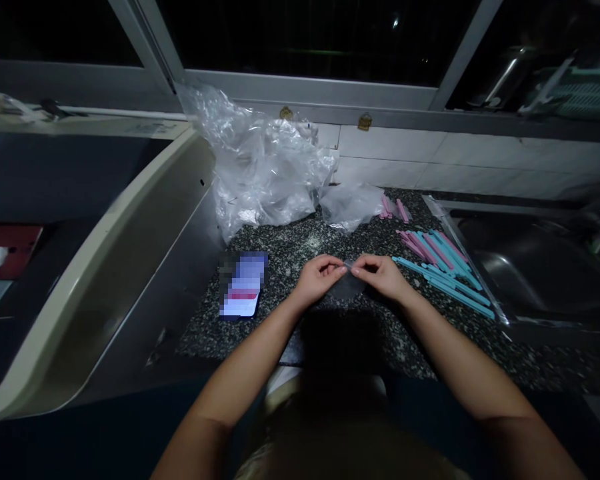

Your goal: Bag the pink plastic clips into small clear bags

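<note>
Both hands meet over the speckled dark countertop, pinching the top edge of a small clear plastic bag [347, 287]. My left hand [320, 275] grips the bag's edge between thumb and forefinger. Just beside it, my right hand [380, 273] pinches the same edge, fingertips almost touching the left ones. The bag hangs below the fingers and is hard to see against the stone. To the right of my right hand lie several blue plastic sticks [460, 297] and pink sticks [437, 252], which look like bag sealing clips.
A lit phone [245, 285] lies to the left. Behind are a heap of clear plastic bags [270, 167], a smaller bag [353, 203] and short pink pieces [403, 211]. A metal sink [520, 267] is at the right, a large beige-edged appliance [130, 200] at the left.
</note>
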{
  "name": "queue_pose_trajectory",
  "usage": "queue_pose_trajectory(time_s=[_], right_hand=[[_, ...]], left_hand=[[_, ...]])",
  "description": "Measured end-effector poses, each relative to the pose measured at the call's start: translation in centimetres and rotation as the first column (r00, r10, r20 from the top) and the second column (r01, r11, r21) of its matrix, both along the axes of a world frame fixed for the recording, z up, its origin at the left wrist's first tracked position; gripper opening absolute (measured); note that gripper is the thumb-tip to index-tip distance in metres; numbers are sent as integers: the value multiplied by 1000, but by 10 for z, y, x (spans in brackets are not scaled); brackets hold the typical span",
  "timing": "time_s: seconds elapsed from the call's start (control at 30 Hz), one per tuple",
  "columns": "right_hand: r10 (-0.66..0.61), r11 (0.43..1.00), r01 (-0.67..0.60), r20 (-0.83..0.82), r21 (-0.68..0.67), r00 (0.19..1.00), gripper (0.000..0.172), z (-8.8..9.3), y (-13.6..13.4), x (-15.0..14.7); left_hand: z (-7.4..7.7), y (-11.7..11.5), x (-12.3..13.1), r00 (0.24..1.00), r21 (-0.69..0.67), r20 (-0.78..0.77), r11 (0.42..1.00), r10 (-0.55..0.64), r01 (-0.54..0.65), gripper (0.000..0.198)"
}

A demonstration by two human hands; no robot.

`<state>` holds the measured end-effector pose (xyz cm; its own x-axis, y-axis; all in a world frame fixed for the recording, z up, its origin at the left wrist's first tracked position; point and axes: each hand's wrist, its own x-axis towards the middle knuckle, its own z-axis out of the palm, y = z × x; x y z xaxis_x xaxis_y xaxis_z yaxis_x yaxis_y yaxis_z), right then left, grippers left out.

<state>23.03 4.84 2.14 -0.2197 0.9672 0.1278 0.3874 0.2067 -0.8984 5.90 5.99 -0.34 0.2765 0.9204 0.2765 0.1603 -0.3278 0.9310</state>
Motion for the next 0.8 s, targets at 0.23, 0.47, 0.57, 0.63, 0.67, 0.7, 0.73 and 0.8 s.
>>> queue_pose_trajectory(time_s=[0.23,0.47,0.57,0.63,0.67,0.7,0.73,0.8], right_hand=[[2,1000,-2,2,-28,1000,20,-2,-2,-7],[-109,994,111,-64,23,992,23,-4,0,-4],[-114,990,119,-59,77,992,24,-4,0,-3],[-116,989,121,-50,88,992,25,-3,-1,-2],[-120,989,123,-47,84,992,26,-4,0,-2],[-125,989,128,-44,74,991,27,-4,0,-1],[-130,989,132,-42,60,991,27,-6,0,-1],[-137,990,138,-42,38,990,28,-9,1,-1]], left_hand=[[0,4,-2,990,-44,121,996,78,-73,21],[0,7,-4,936,-269,222,940,273,-210,20],[-1,6,-1,934,-279,228,937,276,-209,19],[0,6,-1,952,-244,165,946,256,-212,19],[1,6,-3,964,-199,100,954,246,-223,20],[2,7,-6,969,-134,11,961,247,-244,21],[4,8,-10,958,-58,-95,959,271,-277,22],[7,11,-20,874,66,-302,923,381,-379,25]])
